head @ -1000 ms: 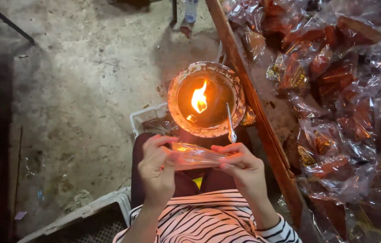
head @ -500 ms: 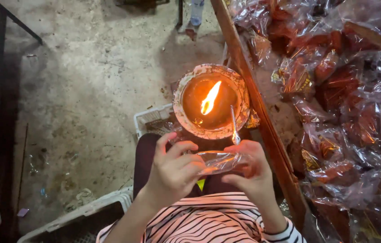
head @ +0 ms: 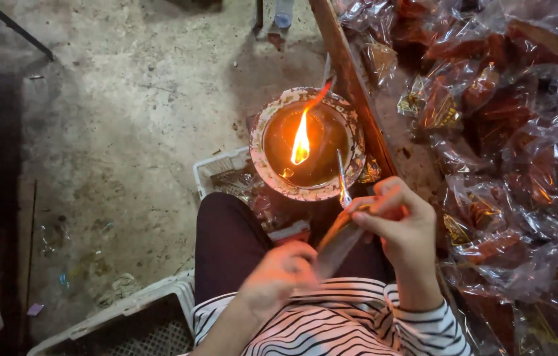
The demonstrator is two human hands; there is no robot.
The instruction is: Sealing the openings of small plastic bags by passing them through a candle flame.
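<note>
Fingers of both hands pinch a clear packet (head: 337, 240) above the lap, beside a flaming bowl (head: 306, 143) on stained concrete floor (head: 127, 132).

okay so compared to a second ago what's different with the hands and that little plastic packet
The small clear plastic packet, held flat across before, now slants up toward the right hand. The left hand has dropped toward the lap, gripping its lower end. The round patterned bowl lamp stays lit, and the heap of filled plastic bags is unmoved.

sleeve (head: 424, 326) blk/wht stripes | flame (head: 301, 142) orange | crate (head: 127, 316) wht
</note>
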